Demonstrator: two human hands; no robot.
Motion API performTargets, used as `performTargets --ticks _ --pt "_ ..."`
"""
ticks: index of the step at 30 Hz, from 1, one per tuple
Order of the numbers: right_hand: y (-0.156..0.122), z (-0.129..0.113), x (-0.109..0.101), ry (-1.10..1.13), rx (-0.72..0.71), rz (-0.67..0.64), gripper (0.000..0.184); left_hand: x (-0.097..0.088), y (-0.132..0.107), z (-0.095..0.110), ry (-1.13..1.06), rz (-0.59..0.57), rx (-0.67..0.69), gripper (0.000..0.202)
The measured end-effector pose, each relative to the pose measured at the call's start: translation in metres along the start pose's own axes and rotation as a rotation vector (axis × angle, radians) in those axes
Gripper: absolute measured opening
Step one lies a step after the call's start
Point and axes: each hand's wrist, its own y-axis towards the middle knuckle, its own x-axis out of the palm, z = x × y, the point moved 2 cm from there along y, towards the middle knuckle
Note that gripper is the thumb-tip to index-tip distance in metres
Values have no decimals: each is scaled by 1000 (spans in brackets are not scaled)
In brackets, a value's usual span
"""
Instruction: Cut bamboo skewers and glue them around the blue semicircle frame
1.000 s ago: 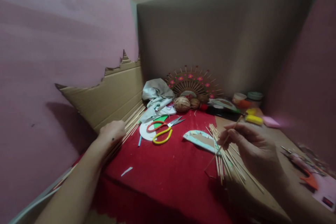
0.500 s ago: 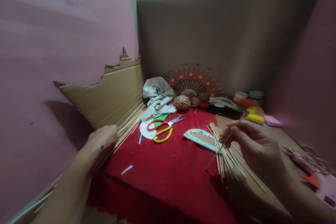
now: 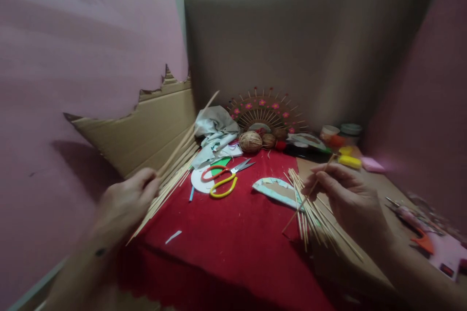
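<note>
Hands well apart, each closed round something slender: the left hand (image 3: 127, 204) grips a long stick (image 3: 178, 149) near the left edge of the tabletop (image 3: 307, 163), and that stick slants up and away, its far tip in front of the grey wall (image 3: 277, 39). Close by it, loose sticks (image 3: 170, 180) lie along the left edge, beside a jagged cardboard sheet (image 3: 146, 131) leaning at the pink wall (image 3: 91, 58).

Over the tabletop's right side, the right hand (image 3: 343, 197) pinches a thin stick (image 3: 293, 217) between thumb and fingers. It tilts, its lower end close to the red cloth (image 3: 237, 238); whether it touches, I cannot tell. Just beside this hand, a fanned bundle of pale sticks (image 3: 309, 216) crosses the cloth's right edge and overlaps a crescent-shaped piece (image 3: 275, 191).

Between the hands and farther back, open scissors (image 3: 222, 179) rest partly over a white disc (image 3: 199, 183) and a green piece (image 3: 221, 163). A white scrap (image 3: 173, 237) lies nearer the front edge. Toward the far edge are a crumpled pale fabric (image 3: 217, 129), a ball of twine (image 3: 250, 142) and a flowered fan (image 3: 269, 112); a yellow object (image 3: 349, 161) sits toward the far right corner
</note>
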Motion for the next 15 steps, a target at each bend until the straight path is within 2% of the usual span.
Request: performTargets --ticks 2,4,6,8,10,12,15 --pt "-1 -1 0 11 -1 -1 6 6 10 42 -82 -66 207 26" --pt "-1 -2 1 18 -5 -1 5 20 22 88 -93 -149 364 30" --pt "-1 -3 1 23 -10 -2 5 42 35 129 -12 -220 451 29" --pt "0 -2 1 24 -8 2 4 66 48 159 8 -282 497 23" --pt "2 -1 0 21 2 7 4 90 59 175 45 -336 495 22" --pt "3 0 -1 19 10 15 5 108 67 181 79 -383 485 24" --pt "3 2 -2 22 18 34 6 122 72 182 102 -424 474 36"
